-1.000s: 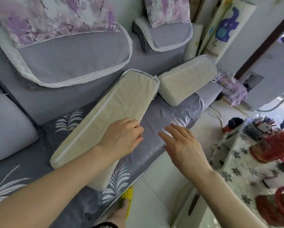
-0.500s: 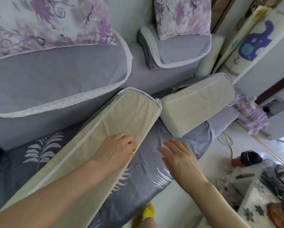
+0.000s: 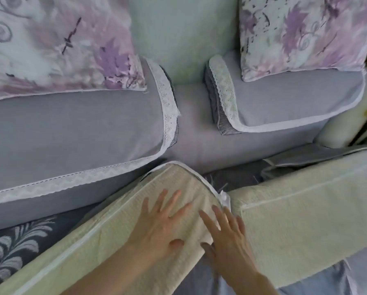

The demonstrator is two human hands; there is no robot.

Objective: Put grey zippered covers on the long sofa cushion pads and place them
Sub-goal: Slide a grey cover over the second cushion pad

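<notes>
A long cream cushion pad (image 3: pixel 106 237) with white piping lies slantwise across the sofa seat, its far end near the backrest. My left hand (image 3: pixel 159 226) rests flat on top of that end, fingers spread. My right hand (image 3: pixel 225 239) lies against the pad's right edge, fingers straight, next to a second cream pad (image 3: pixel 301 220) that lies on the right. A folded grey cover (image 3: pixel 301 160) with pale piping lies behind the second pad. A dark grey leaf-print cloth (image 3: pixel 12 252) covers the seat under both pads.
Two grey back cushions with white lace trim (image 3: pixel 76 128) (image 3: pixel 284 103) lean on the backrest, each topped by a purple floral pillow (image 3: pixel 57 43) (image 3: pixel 301 33). A pale bolster (image 3: pixel 344 124) stands at the far right.
The view has come in closer over the sofa. My left hand has slid up to the pad's far end and spread flat. My right hand has come off the seat onto the pad's right edge.
</notes>
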